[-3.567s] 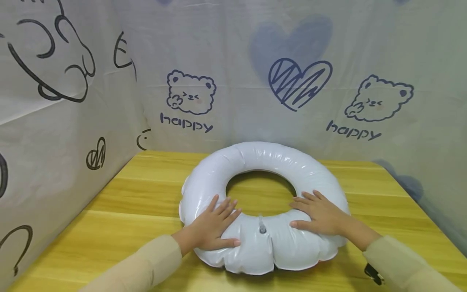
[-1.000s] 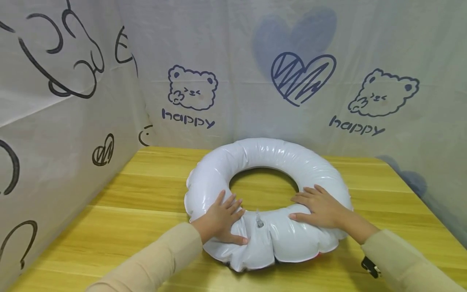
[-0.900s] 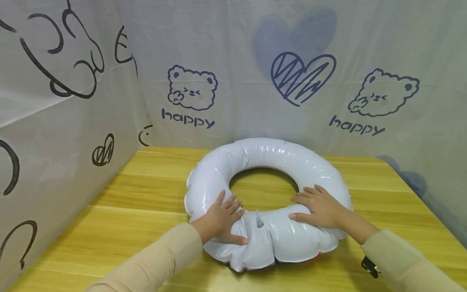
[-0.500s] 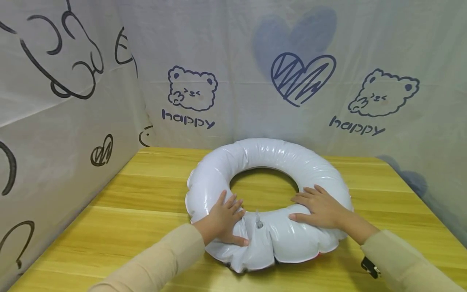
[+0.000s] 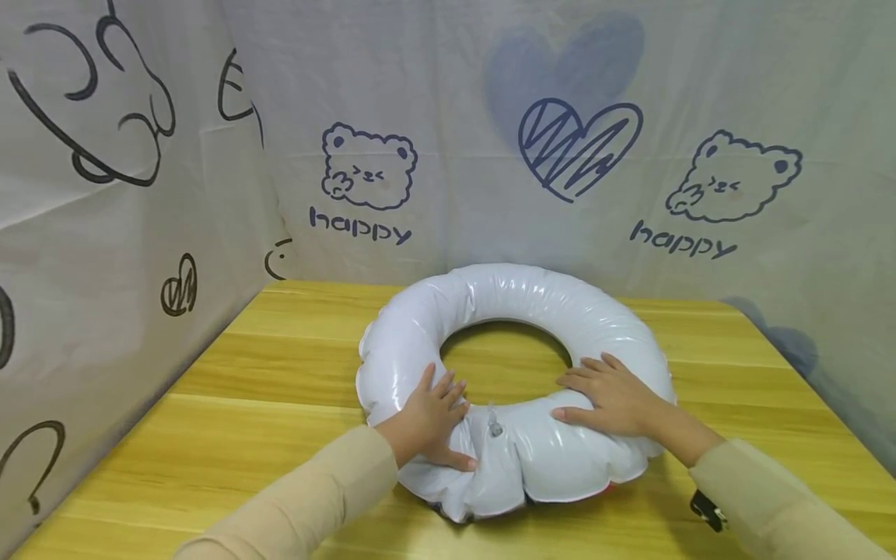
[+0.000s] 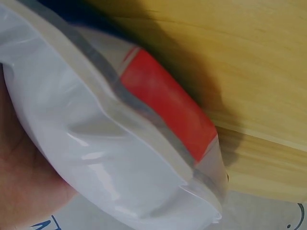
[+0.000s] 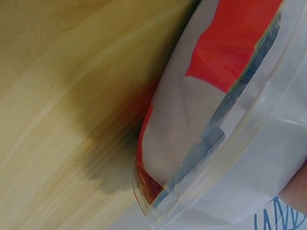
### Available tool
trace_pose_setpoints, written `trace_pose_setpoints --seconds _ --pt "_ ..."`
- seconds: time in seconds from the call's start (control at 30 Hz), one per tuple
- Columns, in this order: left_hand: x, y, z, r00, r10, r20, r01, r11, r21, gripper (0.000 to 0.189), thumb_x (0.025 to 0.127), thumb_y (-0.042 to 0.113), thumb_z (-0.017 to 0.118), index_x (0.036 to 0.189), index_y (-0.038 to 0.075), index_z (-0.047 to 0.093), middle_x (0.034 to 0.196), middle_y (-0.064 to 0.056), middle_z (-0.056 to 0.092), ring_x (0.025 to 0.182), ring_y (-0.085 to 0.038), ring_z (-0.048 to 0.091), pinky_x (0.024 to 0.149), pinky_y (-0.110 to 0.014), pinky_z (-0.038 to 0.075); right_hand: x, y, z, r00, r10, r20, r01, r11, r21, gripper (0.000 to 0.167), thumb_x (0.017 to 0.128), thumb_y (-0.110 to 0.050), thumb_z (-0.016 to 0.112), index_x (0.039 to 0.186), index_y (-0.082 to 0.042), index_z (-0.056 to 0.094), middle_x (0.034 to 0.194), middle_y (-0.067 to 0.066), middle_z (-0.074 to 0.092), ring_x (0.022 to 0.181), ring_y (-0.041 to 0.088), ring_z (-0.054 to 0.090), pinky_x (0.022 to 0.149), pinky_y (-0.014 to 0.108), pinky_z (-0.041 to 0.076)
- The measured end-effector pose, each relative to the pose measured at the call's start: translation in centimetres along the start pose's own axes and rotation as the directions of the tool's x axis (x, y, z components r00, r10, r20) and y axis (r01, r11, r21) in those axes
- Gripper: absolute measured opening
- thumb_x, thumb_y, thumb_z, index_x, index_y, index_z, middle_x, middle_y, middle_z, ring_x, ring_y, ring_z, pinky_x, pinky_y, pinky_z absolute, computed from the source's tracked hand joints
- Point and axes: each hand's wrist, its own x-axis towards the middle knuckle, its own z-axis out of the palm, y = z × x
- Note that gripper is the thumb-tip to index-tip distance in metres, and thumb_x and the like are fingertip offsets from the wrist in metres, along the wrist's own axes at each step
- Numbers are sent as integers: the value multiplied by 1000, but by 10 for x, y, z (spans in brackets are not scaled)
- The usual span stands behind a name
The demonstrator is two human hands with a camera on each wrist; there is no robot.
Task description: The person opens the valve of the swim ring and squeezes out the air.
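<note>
Trainee: State the condition of each hand and the position of the workpiece

Instructor: The left hand (image 5: pixel 427 424) is unclenched, fingers spread, laid on the white inflatable swim ring (image 5: pixel 511 292). The right hand (image 5: pixel 612 400) is likewise unclenched, resting on the ring to the right of the left hand. Neither grasps anything. The ring lies on the desk (image 5: pixel 245 420), under both hands and extending beyond them

Trainee: What lies between the hands?

Instructor: The clear valve (image 5: pixel 495 425), just right of the left hand and a little farther from the right hand. Whether it is plugged cannot be told. Below the left hand, on the ring's flank, the outer seam (image 6: pixel 103 96) and a red panel (image 6: pixel 168 108) are visible

Trainee: How should the step be performed?

Instructor: I judge the step to be pressing on the ring. Apply load through flat palms and match the force on both sides; creases beside the left hand suggest that it bears harder. Leave the valve clear of the fingers. Press straight down: a forward push could slide the ring away from the hands, toward the printed backdrop (image 5: pixel 462 85). Avoid digging fingernails into the vinyl
</note>
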Motion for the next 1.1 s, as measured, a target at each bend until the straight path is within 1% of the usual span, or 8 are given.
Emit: trace_pose_setpoints --seconds 0.13,0.37,0.57,0.73,0.97,1.1 --pt "1 -1 0 1000 2 2 -2 1000 5 90 74 85 31 145 30 30 156 3 19 145 -22 12 116 -49 6 1 0 1 1000 -2 -9 2 1000 -7 59 86 -56 51 120 -8 61 122 12 62 120 41 49 103 61 27" --pt "3 -2 3 1000 7 -17 -7 1000 -4 91 74 85 31 145 29 31 156 2 18 145 -22 11 116 -49 5 2 -1 -1 1000 -4 -16 4 1000 -12 58 86 -55 51 119 -9 62 121 11 63 119 40 49 102 61 28" --pt "4 -1 2 1000 -3 -6 3 1000 15 91 73 85 32 145 29 31 156 2 19 145 -21 11 116 -48 5 3 0 0 1000 -4 -26 3 1000 -15 57 86 -55 52 118 -8 62 120 11 63 118 39 50 102 60 29" --pt "5 0 1 1000 -3 1 3 1000 23 91 73 85 32 145 30 31 156 2 19 145 -21 11 116 -48 6 3 -1 0 1000 4 -14 -4 1000 -16 58 86 -55 51 118 -8 62 120 12 63 118 40 50 102 60 28" --pt "6 -2 2 1000 4 7 -4 1000 -19 90 73 84 36 144 29 33 156 2 20 145 -22 11 116 -48 5 5 -2 0 1000 4 -2 -4 1000 -13 58 87 -55 51 118 -8 62 120 12 63 118 40 49 102 60 28" --pt "8 -3 3 1000 7 6 -7 1000 -27 89 73 83 37 144 29 33 155 2 20 145 -22 11 116 -48 5 6 -2 0 1000 2 -7 -2 1000 -21 58 86 -56 51 118 -8 62 120 12 63 118 39 50 102 60 29"
